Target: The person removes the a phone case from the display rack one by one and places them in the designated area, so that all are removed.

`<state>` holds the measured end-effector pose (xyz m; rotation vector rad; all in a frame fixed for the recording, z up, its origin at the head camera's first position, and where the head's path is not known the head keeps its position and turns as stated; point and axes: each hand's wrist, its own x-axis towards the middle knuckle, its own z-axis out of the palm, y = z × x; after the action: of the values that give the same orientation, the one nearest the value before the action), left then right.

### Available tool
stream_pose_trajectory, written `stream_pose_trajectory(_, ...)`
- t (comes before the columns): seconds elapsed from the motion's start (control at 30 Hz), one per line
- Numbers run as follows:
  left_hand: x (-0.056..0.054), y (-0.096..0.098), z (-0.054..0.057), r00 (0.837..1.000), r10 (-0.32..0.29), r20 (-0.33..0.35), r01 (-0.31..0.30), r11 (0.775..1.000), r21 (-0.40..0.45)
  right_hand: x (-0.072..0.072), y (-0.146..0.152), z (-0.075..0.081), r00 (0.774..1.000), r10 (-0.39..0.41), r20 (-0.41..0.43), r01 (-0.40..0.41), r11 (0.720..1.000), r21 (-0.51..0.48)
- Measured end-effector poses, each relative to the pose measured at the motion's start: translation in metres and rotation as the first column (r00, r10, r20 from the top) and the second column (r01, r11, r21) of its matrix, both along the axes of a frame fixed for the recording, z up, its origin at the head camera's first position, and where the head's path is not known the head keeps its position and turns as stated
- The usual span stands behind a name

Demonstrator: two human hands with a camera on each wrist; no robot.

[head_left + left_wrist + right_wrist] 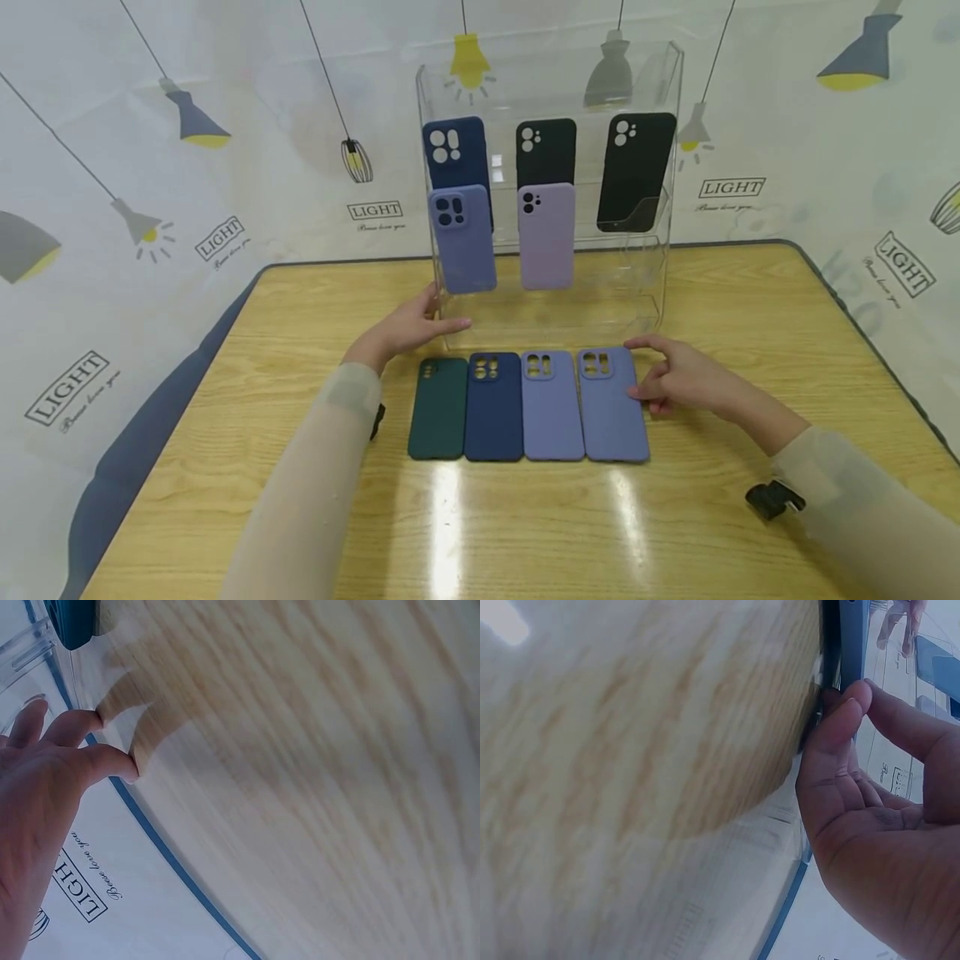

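A row of phone cases lies flat on the table: green [438, 412], navy [495, 421], lavender [552, 421] and periwinkle blue [613, 421]. At the row's right end, my right hand [686, 379] holds the periwinkle case by its upper right corner and side edge; the right wrist view shows fingertips [861, 696] against its rim. Behind the row stands a clear display rack [422, 92]. My left hand [408, 323] rests at the rack's lower left corner, thumb stretched across the front, fingers partly hidden. In the left wrist view its fingers [109, 761] are spread apart.
The rack's upper tier carries a navy case [457, 167], a dark green case [546, 158] and a black case [637, 175]. Below them stand a blue-violet case [467, 250] and a light purple case [547, 246]. A printed cloth [285, 225] hangs behind the wooden table [300, 517].
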<state>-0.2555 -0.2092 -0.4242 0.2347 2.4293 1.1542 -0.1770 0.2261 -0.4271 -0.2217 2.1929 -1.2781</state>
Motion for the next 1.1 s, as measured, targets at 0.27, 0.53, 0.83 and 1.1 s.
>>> stream_pose_trajectory(0.27,-0.001,0.0,0.002,1.0,0.01,0.022,-0.01,1.0,-0.015,0.0,-0.001,0.0,1.0,-0.004,0.003,0.004,1.0,0.005)
stream_pose_trajectory(0.53,-0.002,0.0,0.006,0.999,0.014,0.047,-0.013,1.0,-0.017,0.001,-0.003,0.002,1.0,0.0,-0.022,0.001,0.999,0.043)
stream_pose_trajectory(0.83,-0.004,0.002,0.006,0.999,0.012,0.05,-0.011,1.0,-0.024,-0.004,-0.003,0.013,0.995,0.04,-0.089,-0.032,0.995,0.089)
stream_pose_trajectory(1.1,-0.004,0.002,0.007,0.999,0.021,0.046,-0.018,0.997,-0.071,-0.019,-0.013,0.048,0.985,0.109,-0.135,-0.086,0.982,0.167)
